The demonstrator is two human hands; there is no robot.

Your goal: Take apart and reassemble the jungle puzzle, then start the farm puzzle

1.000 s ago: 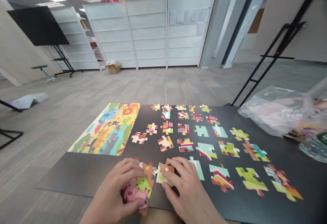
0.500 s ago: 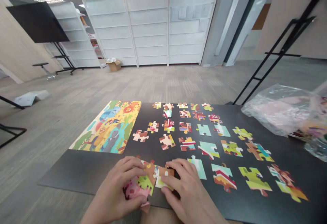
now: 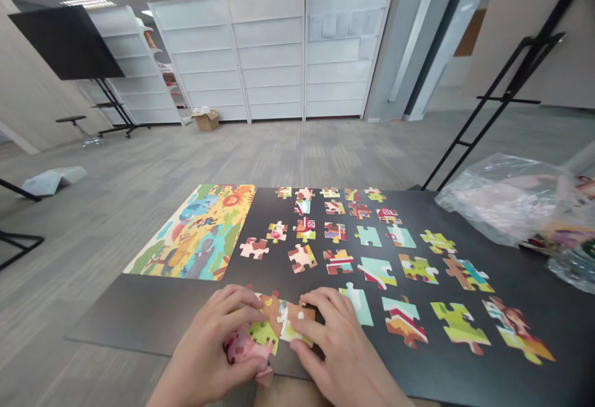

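At the table's near edge, my left hand (image 3: 214, 339) is closed on joined jigsaw puzzle pieces (image 3: 264, 335) showing a pink pig, green grass and brown patches. Its thumb presses from below and its fingers cover the left part. My right hand (image 3: 335, 336) grips another jigsaw puzzle piece (image 3: 285, 330) in brown, white and green, thumb at the lower edge. The two sets meet side by side between my hands; whether they interlock fully I cannot tell. Close to my right fingers lies a pale blue puzzle piece (image 3: 359, 305).
Loose puzzle pieces lie in rough rows on the black table (image 3: 134, 308), including a cow-face piece (image 3: 277, 231) and a red-roof piece (image 3: 404, 321). A colourful animal picture board (image 3: 195, 230) lies at left. Clear plastic bags (image 3: 502, 199) sit at right.
My right hand and its piece have edged slightly left, closer to the left hand's pieces. The view has shifted a little; the loose pieces look unmoved on the table.
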